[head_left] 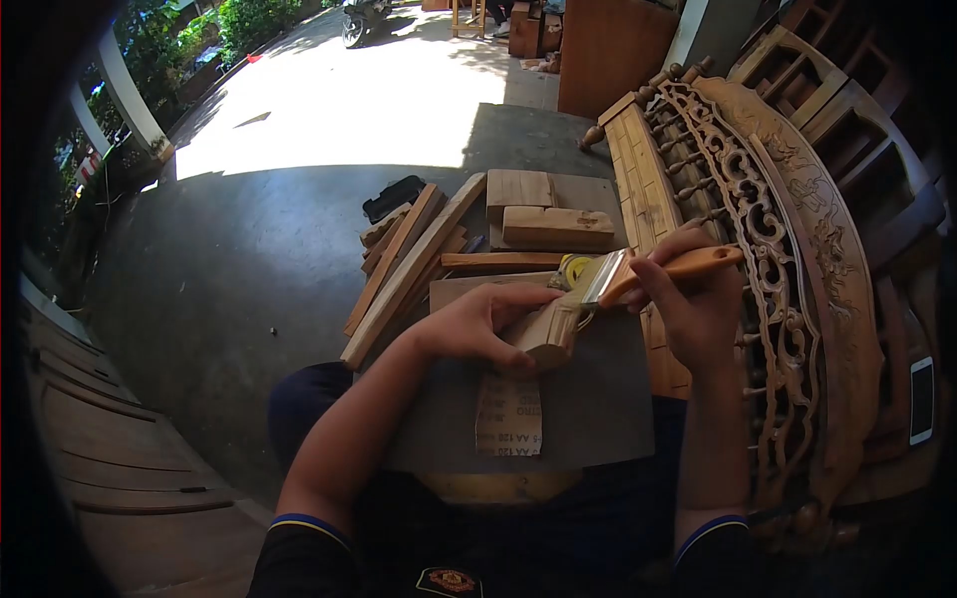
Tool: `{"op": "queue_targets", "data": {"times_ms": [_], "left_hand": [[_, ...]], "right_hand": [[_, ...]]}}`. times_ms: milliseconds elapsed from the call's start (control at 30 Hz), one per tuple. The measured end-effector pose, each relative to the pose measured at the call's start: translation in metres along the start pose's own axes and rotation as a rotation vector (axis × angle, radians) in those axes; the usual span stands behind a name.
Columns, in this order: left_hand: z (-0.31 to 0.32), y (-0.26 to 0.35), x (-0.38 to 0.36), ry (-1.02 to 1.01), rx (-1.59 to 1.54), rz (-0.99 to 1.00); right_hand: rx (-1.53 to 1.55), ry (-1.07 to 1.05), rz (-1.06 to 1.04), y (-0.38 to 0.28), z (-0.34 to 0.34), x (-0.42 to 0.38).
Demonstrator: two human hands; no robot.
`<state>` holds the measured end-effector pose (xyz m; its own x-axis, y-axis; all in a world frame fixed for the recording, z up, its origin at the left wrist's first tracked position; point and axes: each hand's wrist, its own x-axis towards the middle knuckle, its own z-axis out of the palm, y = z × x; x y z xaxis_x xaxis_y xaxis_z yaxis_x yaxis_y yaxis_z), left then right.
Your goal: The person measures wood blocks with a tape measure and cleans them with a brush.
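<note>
My left hand (pixel 478 321) is closed around a pale wooden block (pixel 550 339), thumb on its near side. In my right hand (pixel 695 304) is a paintbrush (pixel 703 263) with an orange-brown handle and a metal ferrule. Its bristles lie against the block's top or far side; the exact contact is partly hidden. Below the block, a strip of sandpaper (pixel 508 417) with printing on its back lies on the dark board (pixel 608 429) across my lap. Just beyond the brush sits a yellow tape measure (pixel 574 267), partly covered.
Wood strips (pixel 414 269) lean in a pile ahead on the left, near a black case (pixel 394 199). Wooden blocks (pixel 558 225) lie beyond my hands. Carved furniture (pixel 768 219) stands close on the right, with a white phone (pixel 921 401) beside it. Wooden panels (pixel 130 448) line the left.
</note>
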<state>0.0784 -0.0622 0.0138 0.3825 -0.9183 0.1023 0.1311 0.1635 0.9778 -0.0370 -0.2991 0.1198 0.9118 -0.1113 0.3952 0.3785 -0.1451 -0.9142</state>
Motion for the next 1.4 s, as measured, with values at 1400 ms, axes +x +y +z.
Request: {"op": "queue_targets", "data": {"times_ms": [1400], "left_hand": [[0.002, -0.001, 0.001, -0.022, -0.099, 0.012]], "right_hand": [[0.044, -0.158, -0.007, -0.016, -0.015, -0.007]]}}
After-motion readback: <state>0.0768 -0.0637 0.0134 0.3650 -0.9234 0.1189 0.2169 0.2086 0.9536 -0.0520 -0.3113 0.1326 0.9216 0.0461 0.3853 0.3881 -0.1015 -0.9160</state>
